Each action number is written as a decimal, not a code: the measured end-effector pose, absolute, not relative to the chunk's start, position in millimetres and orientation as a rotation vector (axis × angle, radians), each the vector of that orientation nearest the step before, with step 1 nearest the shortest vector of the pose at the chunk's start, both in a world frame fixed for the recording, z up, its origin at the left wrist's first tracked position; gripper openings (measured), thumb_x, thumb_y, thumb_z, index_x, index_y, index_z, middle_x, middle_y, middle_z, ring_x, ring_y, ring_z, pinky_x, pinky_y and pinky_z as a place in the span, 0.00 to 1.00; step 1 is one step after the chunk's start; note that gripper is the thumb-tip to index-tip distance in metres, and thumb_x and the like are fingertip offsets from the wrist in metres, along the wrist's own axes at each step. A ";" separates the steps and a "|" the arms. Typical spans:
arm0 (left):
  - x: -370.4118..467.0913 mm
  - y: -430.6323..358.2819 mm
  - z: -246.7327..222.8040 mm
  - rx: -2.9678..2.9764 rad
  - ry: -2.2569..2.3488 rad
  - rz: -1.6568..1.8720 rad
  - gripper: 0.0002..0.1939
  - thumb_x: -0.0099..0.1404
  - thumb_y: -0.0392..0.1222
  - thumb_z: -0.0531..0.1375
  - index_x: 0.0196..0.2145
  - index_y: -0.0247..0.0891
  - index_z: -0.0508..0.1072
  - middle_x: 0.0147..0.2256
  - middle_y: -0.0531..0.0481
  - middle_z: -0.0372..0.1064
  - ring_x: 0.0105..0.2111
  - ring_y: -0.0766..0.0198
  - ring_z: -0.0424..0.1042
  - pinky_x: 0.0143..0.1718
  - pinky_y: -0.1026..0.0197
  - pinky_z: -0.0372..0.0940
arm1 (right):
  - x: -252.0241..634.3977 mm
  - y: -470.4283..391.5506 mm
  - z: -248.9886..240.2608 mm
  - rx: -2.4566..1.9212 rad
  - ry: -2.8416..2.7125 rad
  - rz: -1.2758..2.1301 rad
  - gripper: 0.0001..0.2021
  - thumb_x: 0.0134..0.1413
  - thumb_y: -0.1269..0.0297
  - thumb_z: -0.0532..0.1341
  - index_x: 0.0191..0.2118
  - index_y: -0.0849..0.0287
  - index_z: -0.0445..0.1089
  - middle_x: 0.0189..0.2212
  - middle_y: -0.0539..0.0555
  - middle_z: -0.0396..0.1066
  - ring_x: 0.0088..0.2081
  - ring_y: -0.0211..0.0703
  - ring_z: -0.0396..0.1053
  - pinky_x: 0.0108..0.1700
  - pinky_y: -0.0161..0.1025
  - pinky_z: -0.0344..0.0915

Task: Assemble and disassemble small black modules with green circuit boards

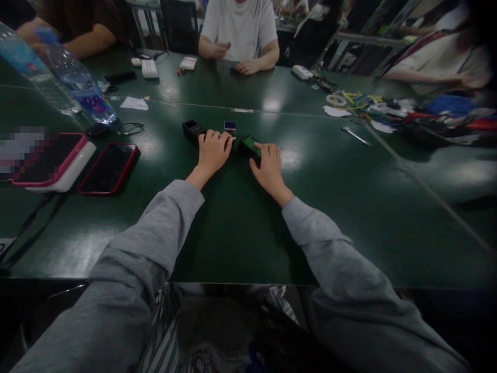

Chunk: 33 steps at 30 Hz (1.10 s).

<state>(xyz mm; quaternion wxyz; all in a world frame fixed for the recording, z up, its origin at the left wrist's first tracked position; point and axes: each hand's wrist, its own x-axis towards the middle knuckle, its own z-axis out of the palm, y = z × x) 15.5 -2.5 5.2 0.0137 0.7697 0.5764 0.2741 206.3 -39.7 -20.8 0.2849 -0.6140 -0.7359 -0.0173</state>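
My left hand is closed, its bent fingertips at a small module with a blue-grey screen that stands just behind them. The exact grip is hidden by the fingers. Beside that hand, to its left, lies a black box-shaped housing, partly covered by the knuckles. My right hand grips a black open case, thumb at the near side and fingers over its right end. A green circuit board shows inside this case. Both hands are low over the dark green table.
Two water bottles, a red-edged phone and a pink-edged tablet-like device are at the left. A wrench and a heap of cables lie right. Across the table sits a person in a white shirt.
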 end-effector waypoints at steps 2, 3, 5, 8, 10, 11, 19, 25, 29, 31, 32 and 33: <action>15.7 -2.0 4.4 2.396 1.797 0.859 0.25 0.77 0.51 0.41 0.53 0.43 0.73 0.54 0.38 0.74 0.62 0.42 0.63 0.60 0.37 0.53 | 206.1 -39.9 -20.6 -1.639 -1.969 -0.044 0.25 0.61 0.67 0.57 0.64 0.60 0.61 0.58 0.66 0.61 0.61 0.63 0.59 0.61 0.66 0.63; 15.8 -1.9 4.2 2.395 1.795 0.864 0.25 0.77 0.51 0.41 0.53 0.43 0.73 0.53 0.38 0.74 0.62 0.41 0.63 0.60 0.37 0.53 | 206.0 -40.0 -20.4 -1.641 -1.970 -0.039 0.25 0.61 0.67 0.57 0.64 0.60 0.61 0.58 0.66 0.61 0.62 0.64 0.58 0.61 0.67 0.63; 16.2 -2.1 4.4 2.392 1.791 0.873 0.24 0.77 0.51 0.41 0.54 0.43 0.73 0.53 0.38 0.74 0.62 0.41 0.62 0.60 0.37 0.53 | 205.8 -39.9 -20.0 -1.648 -1.971 -0.025 0.25 0.61 0.67 0.57 0.64 0.60 0.61 0.58 0.66 0.61 0.62 0.64 0.58 0.61 0.68 0.63; 16.7 -3.0 5.7 2.389 1.800 0.867 0.24 0.77 0.51 0.41 0.54 0.44 0.73 0.53 0.38 0.74 0.62 0.42 0.62 0.61 0.38 0.52 | 205.5 -39.7 -19.9 -1.653 -1.968 -0.018 0.25 0.62 0.67 0.57 0.64 0.60 0.60 0.58 0.67 0.61 0.62 0.65 0.58 0.60 0.68 0.63; 16.9 -3.2 6.2 2.384 1.809 0.847 0.25 0.77 0.51 0.40 0.53 0.43 0.73 0.54 0.38 0.73 0.62 0.41 0.62 0.61 0.38 0.52 | 205.5 -39.4 -20.4 -1.649 -1.964 -0.029 0.25 0.62 0.66 0.57 0.64 0.59 0.61 0.58 0.67 0.61 0.61 0.65 0.59 0.60 0.68 0.64; 17.0 -3.0 6.0 2.383 1.810 0.838 0.25 0.77 0.51 0.40 0.53 0.43 0.73 0.55 0.37 0.73 0.62 0.41 0.62 0.61 0.37 0.51 | 205.5 -39.3 -20.8 -1.646 -1.963 -0.036 0.25 0.62 0.66 0.57 0.64 0.59 0.61 0.58 0.66 0.61 0.61 0.65 0.59 0.59 0.68 0.64; 15.8 1.3 -0.7 2.414 1.813 0.880 0.25 0.77 0.51 0.40 0.54 0.44 0.73 0.54 0.38 0.74 0.62 0.41 0.62 0.60 0.38 0.52 | 206.7 -38.0 -22.4 -1.641 -1.964 -0.036 0.25 0.63 0.66 0.56 0.64 0.60 0.61 0.57 0.66 0.60 0.61 0.65 0.59 0.60 0.68 0.63; 15.8 -1.5 2.3 2.406 1.811 0.849 0.25 0.77 0.51 0.40 0.53 0.43 0.73 0.54 0.38 0.73 0.62 0.42 0.62 0.61 0.38 0.51 | 206.4 -38.9 -21.1 -1.639 -1.963 -0.027 0.24 0.63 0.66 0.56 0.64 0.59 0.61 0.57 0.66 0.61 0.61 0.64 0.59 0.60 0.67 0.64; 15.4 0.1 0.1 2.433 1.819 0.876 0.26 0.78 0.51 0.39 0.53 0.43 0.73 0.54 0.38 0.74 0.61 0.42 0.63 0.60 0.39 0.53 | 206.6 -38.7 -21.6 -1.631 -1.964 -0.040 0.24 0.63 0.66 0.56 0.64 0.61 0.61 0.57 0.66 0.61 0.61 0.63 0.59 0.61 0.66 0.63; 15.2 1.7 -1.8 2.437 1.817 0.880 0.26 0.78 0.51 0.39 0.54 0.43 0.73 0.54 0.38 0.74 0.61 0.42 0.63 0.60 0.39 0.53 | 207.1 -38.0 -22.6 -1.623 -1.965 -0.048 0.24 0.63 0.66 0.57 0.64 0.62 0.61 0.57 0.66 0.61 0.61 0.63 0.59 0.61 0.66 0.63; 15.1 2.4 -2.6 2.437 1.816 0.881 0.26 0.78 0.52 0.39 0.54 0.43 0.73 0.54 0.38 0.74 0.61 0.42 0.63 0.60 0.39 0.53 | 207.3 -37.5 -23.2 -1.619 -1.964 -0.049 0.24 0.63 0.66 0.57 0.64 0.62 0.61 0.57 0.66 0.61 0.60 0.63 0.59 0.61 0.66 0.63; 15.2 3.1 -3.3 2.439 1.815 0.882 0.26 0.78 0.52 0.39 0.54 0.43 0.73 0.53 0.38 0.74 0.61 0.41 0.63 0.60 0.39 0.53 | 207.6 -37.0 -23.9 -1.615 -1.963 -0.048 0.24 0.63 0.66 0.57 0.64 0.61 0.62 0.57 0.66 0.61 0.60 0.64 0.59 0.61 0.66 0.63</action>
